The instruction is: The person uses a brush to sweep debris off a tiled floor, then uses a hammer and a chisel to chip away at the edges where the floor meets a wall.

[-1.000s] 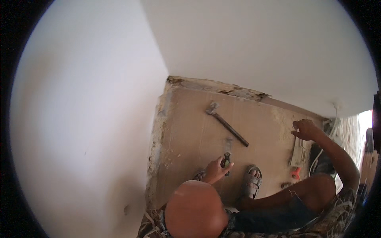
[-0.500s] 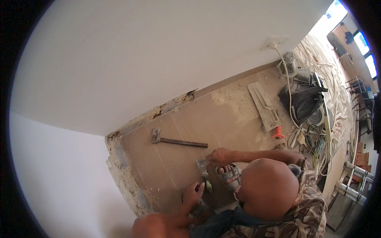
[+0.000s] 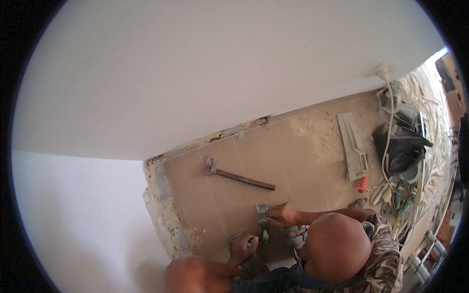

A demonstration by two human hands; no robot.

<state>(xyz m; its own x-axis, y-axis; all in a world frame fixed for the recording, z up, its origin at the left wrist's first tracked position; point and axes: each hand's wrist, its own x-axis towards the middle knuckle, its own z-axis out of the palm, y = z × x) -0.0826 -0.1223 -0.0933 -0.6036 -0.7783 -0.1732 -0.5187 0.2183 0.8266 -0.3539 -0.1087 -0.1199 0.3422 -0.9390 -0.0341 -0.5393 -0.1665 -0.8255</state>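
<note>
A putty knife (image 3: 265, 236) with a greenish handle and a broad metal blade lies on the tiled floor between my hands. My right hand (image 3: 284, 215) is curled just right of its blade, fingertips close to its neck. Whether they touch it I cannot tell. On the near left, my left hand (image 3: 244, 246) is closed with the fingers rolled in, and a small dark spot shows inside the curl. What it holds, if anything, is not clear. Farther off lies a hammer (image 3: 244, 180) with a dark wooden handle, its head toward the wall corner.
Broken plaster (image 3: 166, 207) runs along the base of both white walls. To the right lie a long plastering float (image 3: 352, 146), an orange-red handle (image 3: 362, 185), a black bag (image 3: 401, 146) and tangled cables (image 3: 403, 198). A white cord (image 3: 389, 127) hangs from the socket. My bent knee (image 3: 337, 246) is close by.
The view has shifted, moving the scene rightward. My right hand has come nearer, down alongside the putty knife's neck. My left hand's fingers have curled in more tightly.
</note>
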